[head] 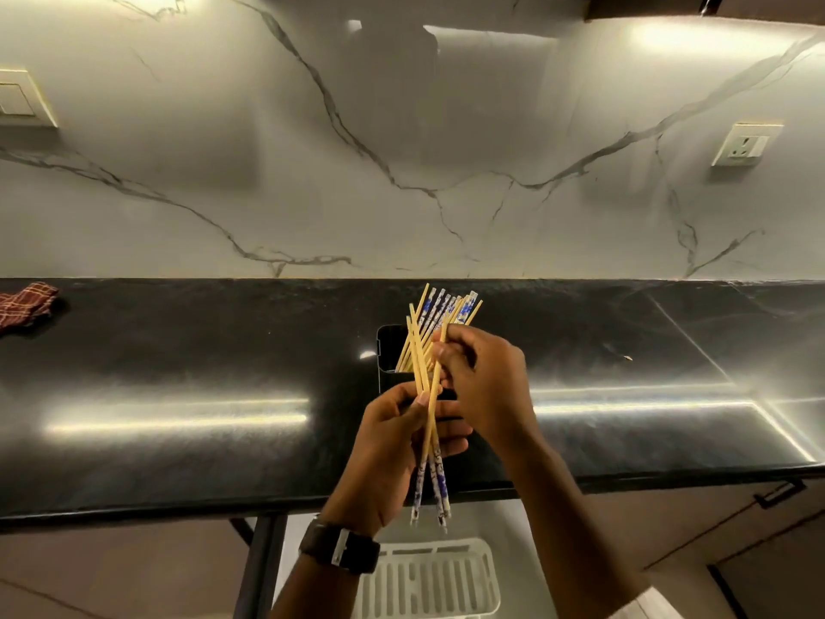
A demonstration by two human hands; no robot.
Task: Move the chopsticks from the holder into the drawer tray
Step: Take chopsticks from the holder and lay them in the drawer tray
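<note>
**Chopsticks Gripped Above the Desk's Front Edge**

The left hand (388, 453) grips a bundle of chopsticks (441, 482) above the desk's (178, 350) front edge. The right hand (484, 382) pinches their upper ends. Other sticks (446, 306) stand in the black holder (386, 346) mid-desk. The white tray (437, 543) lies below the edge.

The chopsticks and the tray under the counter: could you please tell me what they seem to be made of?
Chopsticks: pale yellow, matte shafts, so probably bamboo or wood; the blue-and-white patterned ends look painted or printed, I cannot tell which. Tray: white, slotted, with rounded moulded corners and a slight sheen, most likely plastic.
</note>
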